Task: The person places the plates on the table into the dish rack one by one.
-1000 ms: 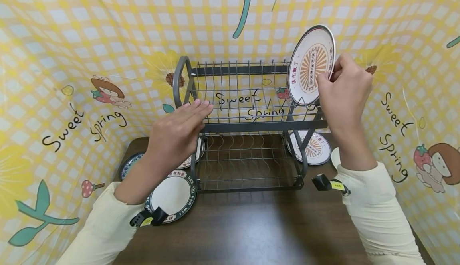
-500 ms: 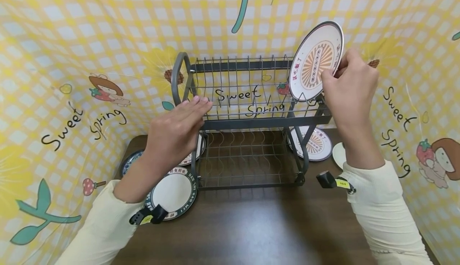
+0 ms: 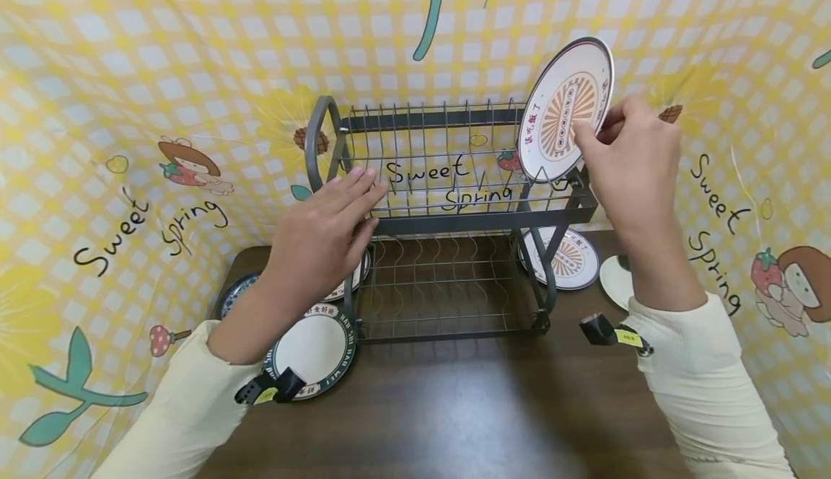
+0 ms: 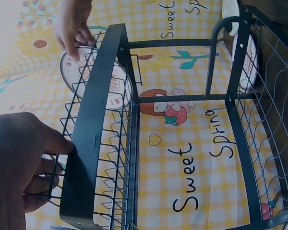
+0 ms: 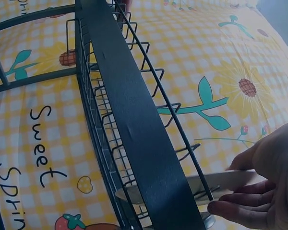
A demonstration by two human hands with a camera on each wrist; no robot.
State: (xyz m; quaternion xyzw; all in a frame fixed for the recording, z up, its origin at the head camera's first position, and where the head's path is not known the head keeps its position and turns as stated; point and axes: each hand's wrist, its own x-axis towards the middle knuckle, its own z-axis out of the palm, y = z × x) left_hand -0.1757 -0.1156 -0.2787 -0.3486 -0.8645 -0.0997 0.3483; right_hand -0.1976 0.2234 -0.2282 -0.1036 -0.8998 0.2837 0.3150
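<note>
A two-tier dark grey dish rack (image 3: pixel 480 221) stands on the table. At the right end of its upper tier, a white plate (image 3: pixel 565 111) with an orange sunburst stands on edge among the wires, leaning slightly right. My right hand (image 3: pixel 632 165) pinches the plate's right edge between thumb and fingers; the right wrist view has the plate (image 5: pixel 242 178) almost edge-on. My left hand (image 3: pixel 321 230) grips the rack's upper front left corner. In the left wrist view its thumb lies against the front rail (image 4: pixel 93 129), with its fingers curled around the top wire.
A green-rimmed plate (image 3: pixel 311 349) lies front left, with a blue-patterned dish (image 3: pixel 239 293) behind it. Another sunburst plate (image 3: pixel 565 259) lies behind the rack's right leg. A pale dish (image 3: pixel 615 280) sits farther right. Yellow checked cloth (image 3: pixel 415 32) surrounds the table.
My left hand has turned slightly, and its thumb now shows below the fingers. My right hand and the plate shift a little right, then slightly back; the plate stays in the upper tier.
</note>
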